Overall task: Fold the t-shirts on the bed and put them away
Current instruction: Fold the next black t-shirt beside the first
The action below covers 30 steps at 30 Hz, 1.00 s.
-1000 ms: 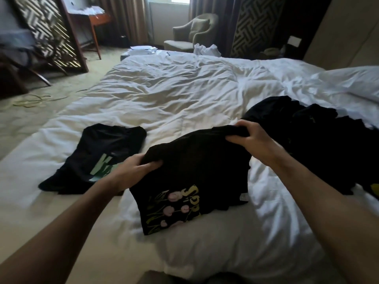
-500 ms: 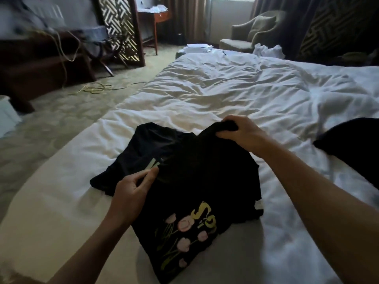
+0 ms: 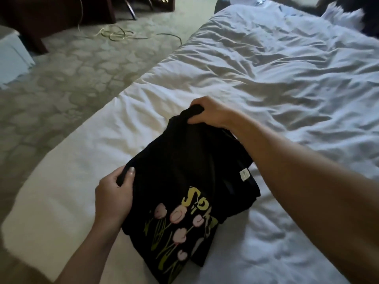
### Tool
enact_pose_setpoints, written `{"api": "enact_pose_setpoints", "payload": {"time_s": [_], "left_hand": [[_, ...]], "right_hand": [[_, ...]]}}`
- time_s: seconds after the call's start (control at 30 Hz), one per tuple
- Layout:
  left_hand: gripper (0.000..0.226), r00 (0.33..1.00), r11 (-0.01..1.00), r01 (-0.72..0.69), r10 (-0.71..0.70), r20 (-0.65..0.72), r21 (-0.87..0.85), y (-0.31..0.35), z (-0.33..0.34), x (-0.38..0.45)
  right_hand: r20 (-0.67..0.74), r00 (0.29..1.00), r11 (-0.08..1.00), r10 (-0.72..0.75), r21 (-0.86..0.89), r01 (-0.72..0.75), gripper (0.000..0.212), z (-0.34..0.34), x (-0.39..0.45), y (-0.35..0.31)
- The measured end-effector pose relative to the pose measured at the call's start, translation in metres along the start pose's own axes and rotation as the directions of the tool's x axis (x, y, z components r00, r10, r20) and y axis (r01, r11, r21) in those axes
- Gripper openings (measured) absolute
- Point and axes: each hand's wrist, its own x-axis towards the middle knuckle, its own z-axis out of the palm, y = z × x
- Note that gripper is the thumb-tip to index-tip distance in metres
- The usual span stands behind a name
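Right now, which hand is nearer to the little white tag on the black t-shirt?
Right, by the look of it. The right hand grips the shirt's far edge, above the white tag; the left hand holds the near-left edge, clear across the black t-shirt.

Noted a patterned grey-green carpet point(image 3: 82, 83) filling the left side of the view. Spotted a loose coil of yellowish cable point(image 3: 117, 34) lying on it near the top, with a thinner dark cord point(image 3: 170, 35) trailing off to the right of the coil. Found dark wooden furniture point(image 3: 51, 15) standing on the carpet at the upper left, and a thin pale wire point(image 3: 81, 13) hanging down in front of it. Made out a white block point(image 3: 12, 56) at the left edge, just beside the furniture. Caught a slanted metal leg point(image 3: 129, 7) along the top edge, and a crumpled white cloth point(image 3: 344, 16), blurred, at the upper right.
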Motion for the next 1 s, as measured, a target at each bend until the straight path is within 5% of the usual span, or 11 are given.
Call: {"api": "enact_pose_setpoints", "payload": {"time_s": [0.17, 0.33, 0.43, 0.5, 0.6, 0.67, 0.77, 0.9, 1.0], "left_hand": [[0.021, 0.991, 0.996, 0.086, -0.086, -0.105, -0.006, -0.005, -0.004, 0.000], [0.023, 0.972, 0.971, 0.195, -0.210, 0.102, 0.139, -0.010, -0.013, 0.004], [0.025, 0.927, 0.948, 0.259, -0.297, 0.229, 0.185, -0.001, -0.024, 0.016], [0.044, 0.892, 0.928, 0.285, -0.349, 0.287, 0.242, 0.003, -0.030, 0.027], [0.066, 0.866, 0.892, 0.250, -0.380, 0.325, 0.376, 0.015, -0.029, 0.048], [0.065, 0.850, 0.882, 0.214, -0.379, 0.365, 0.419, 0.024, -0.019, 0.066], [0.058, 0.842, 0.877, 0.120, -0.339, 0.419, 0.466, 0.035, 0.013, 0.094], [0.058, 0.914, 0.860, -0.067, -0.150, 0.377, 0.506, 0.050, 0.063, 0.119], [0.067, 0.878, 0.691, -0.440, 0.197, 0.436, 0.574, 0.057, 0.093, 0.126]], "right_hand": [[0.021, 0.999, 0.998, -0.042, -0.037, 0.042, 0.027, 0.012, 0.042, -0.017], [0.060, 0.997, 0.997, -0.039, -0.069, 0.043, 0.053, 0.036, 0.051, -0.021], [-0.097, 0.993, 0.997, 0.074, -0.017, -0.076, 0.074, 0.045, 0.019, -0.001], [-0.379, 0.902, 0.977, 0.206, 0.132, -0.168, 0.059, 0.049, -0.018, 0.016], [-0.663, 0.563, 0.870, 0.493, 0.390, -0.302, 0.022, 0.062, -0.095, 0.039], [-0.519, 0.517, 0.731, 0.680, 0.533, -0.427, 0.020, 0.078, -0.142, 0.044], [-0.217, 0.599, 0.597, 0.770, 0.577, -0.558, 0.031, 0.105, -0.169, 0.043], [-0.223, 0.584, 0.553, 0.780, 0.682, -0.478, 0.037, 0.115, -0.161, 0.036], [-0.208, 0.595, 0.552, 0.776, 0.681, -0.482, 0.062, 0.119, -0.158, 0.030]]}}
